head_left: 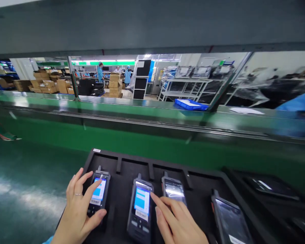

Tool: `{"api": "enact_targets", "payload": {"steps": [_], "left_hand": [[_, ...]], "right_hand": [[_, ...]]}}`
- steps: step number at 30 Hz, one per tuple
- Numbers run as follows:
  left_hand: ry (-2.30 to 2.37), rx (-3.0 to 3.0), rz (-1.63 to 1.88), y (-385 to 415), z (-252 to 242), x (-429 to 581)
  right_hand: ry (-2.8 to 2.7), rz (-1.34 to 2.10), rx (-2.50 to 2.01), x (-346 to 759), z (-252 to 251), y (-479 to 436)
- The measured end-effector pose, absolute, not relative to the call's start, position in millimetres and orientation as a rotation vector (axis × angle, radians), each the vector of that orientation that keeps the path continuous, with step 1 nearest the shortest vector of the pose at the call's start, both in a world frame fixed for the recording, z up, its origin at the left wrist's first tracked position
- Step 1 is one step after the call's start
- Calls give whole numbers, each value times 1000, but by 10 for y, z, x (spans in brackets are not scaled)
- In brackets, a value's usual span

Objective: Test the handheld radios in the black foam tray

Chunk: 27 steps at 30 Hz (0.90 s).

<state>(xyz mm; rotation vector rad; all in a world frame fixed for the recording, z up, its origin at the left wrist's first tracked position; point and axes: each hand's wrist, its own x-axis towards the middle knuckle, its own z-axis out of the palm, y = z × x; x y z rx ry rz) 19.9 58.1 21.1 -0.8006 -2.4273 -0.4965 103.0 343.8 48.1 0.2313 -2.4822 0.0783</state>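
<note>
A black foam tray (132,162) lies on the green bench and holds several handheld devices side by side. My left hand (77,213) rests over the leftmost device (99,194), fingers spread, index finger on its lit blue screen and thumb at its lower edge. My right hand (176,222) reaches in from the lower right, fingers stretched out, with its index fingertip touching the right edge of the second device (140,210), whose screen is also lit. A third device (173,189) lies partly under my right fingers. A fourth device (230,220) with a dark screen lies to the right.
A green conveyor line (152,118) runs across behind the tray, with a blue bin (190,104) and a paper sheet (246,110) on it. A second black tray (269,186) lies at right. A blue sleeve (298,101) shows at far right. Cardboard boxes, racks and distant workers fill the background.
</note>
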Motion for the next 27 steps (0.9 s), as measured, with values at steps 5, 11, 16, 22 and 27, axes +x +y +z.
{"api": "enact_targets", "payload": {"steps": [5,11,16,22,27], "left_hand": [[-2432,-737,-611,621,215,255],[-2429,-712,-621,659,254,282],[-2346,-746,-630,592,222,277],[-2254,-755,-631,551,191,290],[-2224,-740,-663,558,204,301]], "right_hand": [[-2397,-68,245,954,501,3396],[-2401,-145,217,959,408,3448],[-2480,-68,184,1027,352,3481],[-2473,-36,200,997,310,3482],[-2453,5,210,1006,308,3483]]}}
